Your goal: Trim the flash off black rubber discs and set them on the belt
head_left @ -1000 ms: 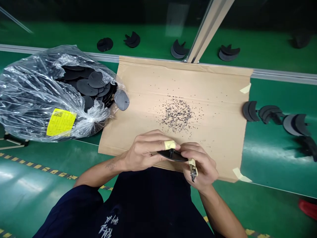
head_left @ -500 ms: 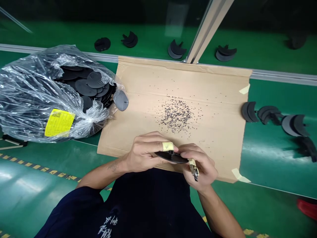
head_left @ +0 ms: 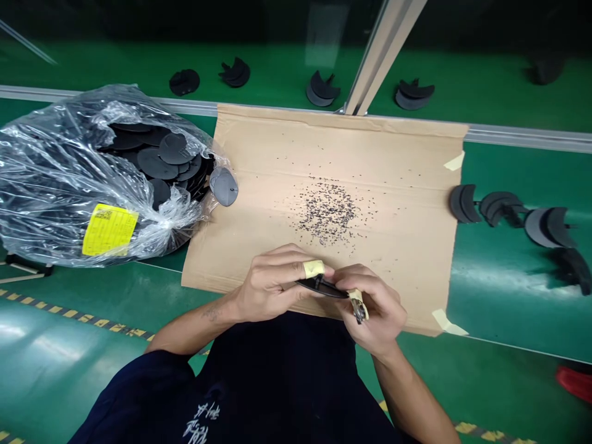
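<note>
Two hands meet over the near edge of the cardboard sheet, a flat black part pinched between them. The part's long axis runs 9 to 3 o'clock, nearly edge-on to the camera.

Left hand: closed on the part's 9 o'clock end, taped fingertip on top. It carries most of the part, so it is the nearer hand.

Right hand: curled tight at the 3 o'clock end. It grips a small metal tool whose tip points toward 6 o'clock. Its fingertips touch the part's edge.

A patch of dark trimmings lies at 12 o'clock from the hands.

A clear bag of black discs sits at 10 o'clock, on the green tabletop.

More black parts lie at 2 o'clock, well apart.
</note>
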